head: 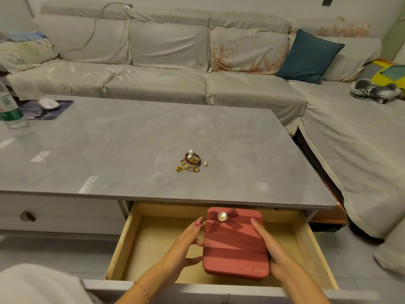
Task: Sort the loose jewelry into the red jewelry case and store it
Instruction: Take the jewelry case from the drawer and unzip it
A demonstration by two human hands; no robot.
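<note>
Red jewelry case [235, 243] sits low in the open wooden drawer [122, 238] of the desk [109, 150], lid shut, with a ribbon bow and a round gold clasp [222, 216] at its far end. Both hands are on it. The left hand [186, 242] lies along the case's left edge, fingers reaching up that side and the thumb coming in below; the right hand [269, 249] wraps the right edge and the near right corner, fingers curled against the side. So the grip is a two-handed clasp on the case, one hand per long side. Whether the case is lifted off the drawer floor or still resting on it cannot be told.

The case's long axis runs away from the person, near end toward the drawer front, clasp end toward the desk. The loose jewelry [191, 162], a small heap of gold rings, a dark red bead bracelet and two pearls, lies on the desk top well apart from the case, straight ahead and slightly left of it, past the desk's near edge.

Judging by this, none of the pieces has been sorted. The coming move probably carries the case up and forward over that edge, to set down near the heap. Neither hand is clearly nearer the heap, and both are occupied.
</note>
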